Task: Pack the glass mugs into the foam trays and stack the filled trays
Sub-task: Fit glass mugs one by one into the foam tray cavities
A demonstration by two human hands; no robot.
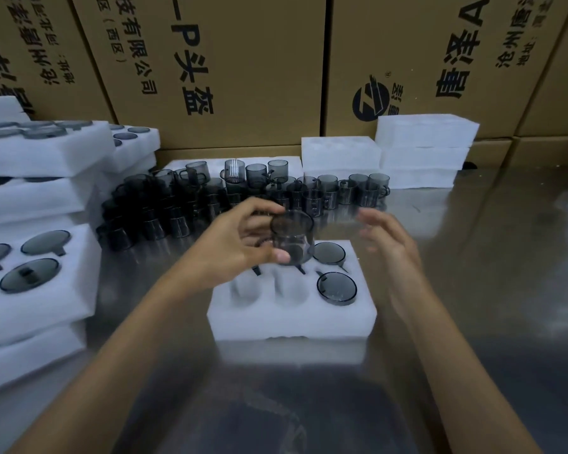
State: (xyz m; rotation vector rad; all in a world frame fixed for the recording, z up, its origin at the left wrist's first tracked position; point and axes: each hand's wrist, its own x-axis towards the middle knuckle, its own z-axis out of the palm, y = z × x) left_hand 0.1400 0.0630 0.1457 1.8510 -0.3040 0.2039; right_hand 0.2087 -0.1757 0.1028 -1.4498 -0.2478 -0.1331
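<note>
Left hand (243, 244) pinches smoky glass mug (292, 239), upright, rim at 12 o'clock, above foam tray (292, 317); empty back-middle pocket sits directly beneath at 6 o'clock; right hand (389, 239), fingers spread and empty, waits at 3 o'clock.
</note>
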